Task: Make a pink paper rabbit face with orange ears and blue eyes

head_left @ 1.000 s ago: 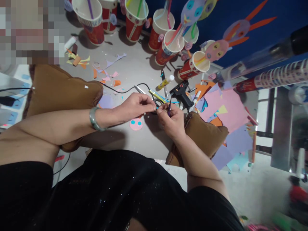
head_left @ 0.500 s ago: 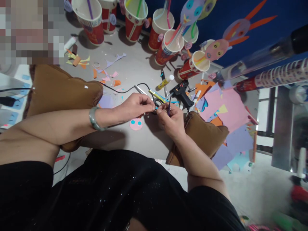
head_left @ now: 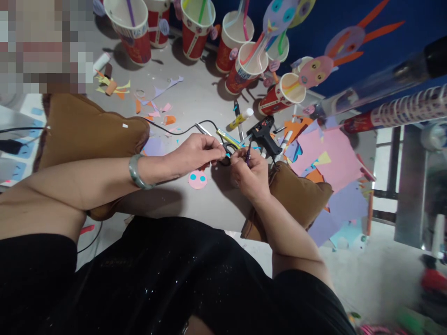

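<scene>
My left hand (head_left: 199, 152), with a green bangle (head_left: 135, 172) on its wrist, is closed in a pinch; whatever sits at its fingertips is too small to name. Just right of it, my right hand (head_left: 252, 173) is closed around a slim dark purple tool (head_left: 248, 153) that points upward. Between the hands lie the black handles of a pair of scissors (head_left: 231, 148). Below my left hand rests a pink paper disc (head_left: 198, 181) with two blue dots. A black glue gun (head_left: 264, 136) lies beyond my right hand, and a yellow glue stick (head_left: 240, 119) is farther back.
Red-and-white paper cups (head_left: 195, 37) with straws and paper faces line the back. Paper scraps (head_left: 164, 109) litter the table. Brown cushions (head_left: 94, 132) lie under both forearms. Coloured paper sheets (head_left: 337, 158) and a stack of cups (head_left: 401, 109) are at right. A black cord (head_left: 174, 132) crosses the table.
My right hand has shifted slightly right with the slim purple tool, widening the gap between my hands. My left hand stays almost where it was, still pinched.
</scene>
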`<action>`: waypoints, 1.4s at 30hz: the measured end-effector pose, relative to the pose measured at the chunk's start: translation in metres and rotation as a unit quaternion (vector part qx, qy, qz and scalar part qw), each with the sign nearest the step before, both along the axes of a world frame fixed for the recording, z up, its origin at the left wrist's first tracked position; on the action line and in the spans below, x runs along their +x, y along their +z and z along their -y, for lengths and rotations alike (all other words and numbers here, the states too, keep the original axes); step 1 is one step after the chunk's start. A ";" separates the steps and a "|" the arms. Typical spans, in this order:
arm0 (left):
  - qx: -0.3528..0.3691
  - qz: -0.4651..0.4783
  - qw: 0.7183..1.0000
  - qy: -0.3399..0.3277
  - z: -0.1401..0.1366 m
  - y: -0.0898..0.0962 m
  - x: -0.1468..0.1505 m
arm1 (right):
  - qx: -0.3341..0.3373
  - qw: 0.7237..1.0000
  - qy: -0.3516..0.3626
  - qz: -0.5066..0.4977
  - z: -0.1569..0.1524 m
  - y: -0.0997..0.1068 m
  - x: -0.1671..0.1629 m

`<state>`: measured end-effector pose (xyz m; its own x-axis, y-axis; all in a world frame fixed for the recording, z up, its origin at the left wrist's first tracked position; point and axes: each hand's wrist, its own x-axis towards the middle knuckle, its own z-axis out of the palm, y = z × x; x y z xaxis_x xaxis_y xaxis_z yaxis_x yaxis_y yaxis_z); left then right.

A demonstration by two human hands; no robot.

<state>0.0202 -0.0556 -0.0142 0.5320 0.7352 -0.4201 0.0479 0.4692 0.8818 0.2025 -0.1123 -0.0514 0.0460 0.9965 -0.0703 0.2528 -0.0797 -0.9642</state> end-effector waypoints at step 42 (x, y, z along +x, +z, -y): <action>-0.085 0.015 0.996 0.015 -0.002 0.003 0.003 | 0.052 0.996 -0.062 0.033 0.001 0.014 -0.007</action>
<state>0.0231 -0.0536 -0.0109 0.5248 0.6715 -0.5231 0.0052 0.6120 0.7909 0.1952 -0.1136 -0.0377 0.1698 0.9846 0.0405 0.3095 -0.0143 -0.9508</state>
